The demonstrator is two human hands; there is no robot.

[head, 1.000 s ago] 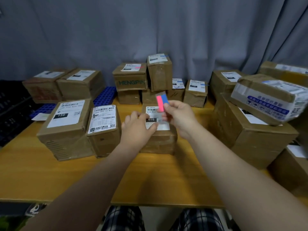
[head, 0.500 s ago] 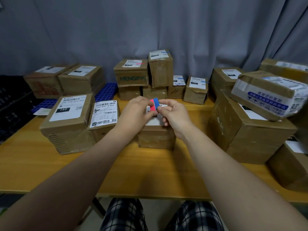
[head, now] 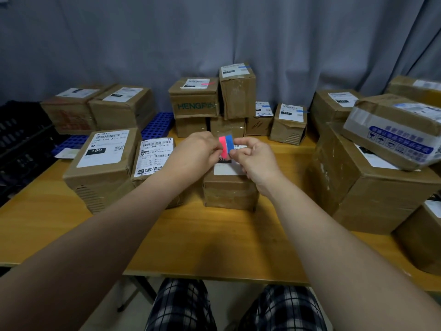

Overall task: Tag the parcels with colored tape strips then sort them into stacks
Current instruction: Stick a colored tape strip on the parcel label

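A small pad of tape strips (head: pixel 226 146), pink on the left and blue on the right, is held upright between both hands. My left hand (head: pixel 196 154) pinches the pink side and my right hand (head: pixel 256 158) pinches the blue side. Right beneath them a brown parcel (head: pixel 229 189) with a white label stands on the wooden table (head: pixel 214 244). At the back, a parcel marked HENGPIA (head: pixel 193 97) carries a pink strip on its label, and a tall parcel (head: pixel 237 90) beside it carries a blue strip.
Two labelled parcels (head: pixel 102 166) stand side by side at the left. Large boxes (head: pixel 367 177) are piled at the right, with a taped parcel (head: pixel 393 130) on top. Blue trays (head: pixel 156 124) and more parcels (head: pixel 97 108) lie at the back left.
My left hand rose from the parcel's label to meet the tape pad, and both hands now pinch it. The pad sits a little lower than a second ago.
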